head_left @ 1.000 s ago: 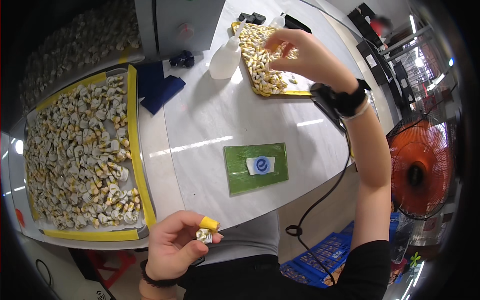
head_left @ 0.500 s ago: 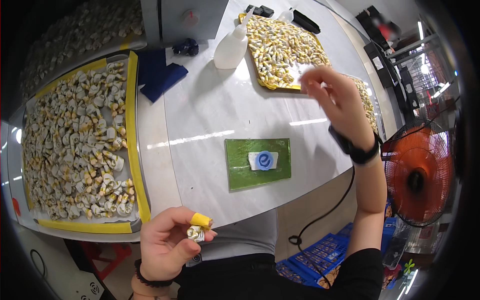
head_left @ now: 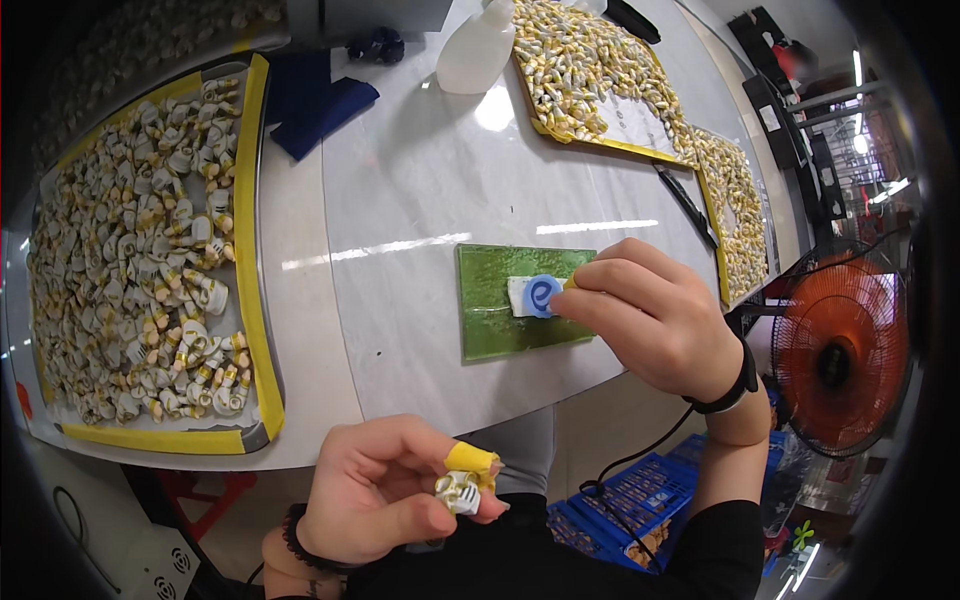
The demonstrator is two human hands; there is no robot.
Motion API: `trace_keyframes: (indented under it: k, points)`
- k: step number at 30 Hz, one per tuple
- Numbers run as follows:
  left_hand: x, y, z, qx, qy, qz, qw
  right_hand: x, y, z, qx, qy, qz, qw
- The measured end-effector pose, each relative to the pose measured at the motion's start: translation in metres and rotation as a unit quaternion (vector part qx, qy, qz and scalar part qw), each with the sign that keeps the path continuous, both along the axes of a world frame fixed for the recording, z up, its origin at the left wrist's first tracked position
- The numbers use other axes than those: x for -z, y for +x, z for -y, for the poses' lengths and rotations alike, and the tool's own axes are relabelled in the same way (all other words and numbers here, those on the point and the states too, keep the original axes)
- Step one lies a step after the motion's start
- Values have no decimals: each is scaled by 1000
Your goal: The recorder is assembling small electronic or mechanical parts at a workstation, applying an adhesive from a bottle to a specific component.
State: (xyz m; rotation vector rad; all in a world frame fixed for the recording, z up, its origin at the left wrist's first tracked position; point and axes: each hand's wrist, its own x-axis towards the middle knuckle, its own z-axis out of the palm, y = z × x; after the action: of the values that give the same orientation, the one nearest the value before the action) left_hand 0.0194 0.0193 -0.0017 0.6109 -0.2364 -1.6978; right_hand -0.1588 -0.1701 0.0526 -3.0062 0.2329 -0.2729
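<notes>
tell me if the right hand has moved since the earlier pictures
Yes. Judged against the green board, the right hand has come toward the person, from over the tray beside the bottle to the board's right side.

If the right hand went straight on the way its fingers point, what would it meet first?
The right hand would probably meet the blue round piece on the white patch first; they look very close, though depth and contact are unclear.

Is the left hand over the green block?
No, the left hand holds a white piece in front of the table, apart from the green block.
</notes>
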Motion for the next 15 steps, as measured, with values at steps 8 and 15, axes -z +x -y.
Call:
trace_keyframes:
  k: [8, 15]
  points:
    - [-9, -6, 10, 34, 37, -21, 999, -6, 3, -3, 5, -2, -11, 1000]
    - [-3, -9, 16, 162, 55, -124, 977, -19, 24, -32, 6, 249, 224, 942]
